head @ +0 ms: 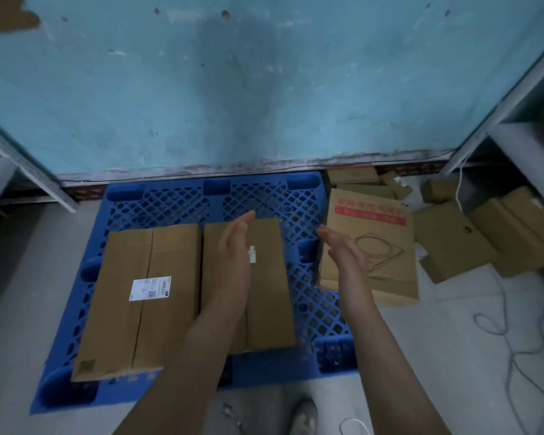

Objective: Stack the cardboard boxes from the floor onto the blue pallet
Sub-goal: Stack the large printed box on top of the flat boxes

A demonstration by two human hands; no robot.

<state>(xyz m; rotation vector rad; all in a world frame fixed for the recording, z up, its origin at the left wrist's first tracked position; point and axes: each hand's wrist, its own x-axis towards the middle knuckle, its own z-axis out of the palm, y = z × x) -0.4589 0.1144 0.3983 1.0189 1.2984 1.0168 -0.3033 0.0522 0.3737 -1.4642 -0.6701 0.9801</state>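
Two cardboard boxes lie side by side on the blue pallet (176,202): a wide one with a white label (139,296) on the left and a narrower one (270,296) beside it. My left hand (236,249) hovers above the narrower box, fingers straight, holding nothing. My right hand (343,246) is raised over the pallet's right edge, fingers straight and empty. A large box with red print (380,233) stands on the floor against the pallet's right side, a loop of string on it.
Several smaller cardboard boxes (453,240) lie heaped on the floor at the right, by a grey shelf (515,142). Another shelf (22,171) stands at the left. A cable (512,350) snakes over the floor. My shoe (302,419) is just before the pallet. A turquoise wall is behind.
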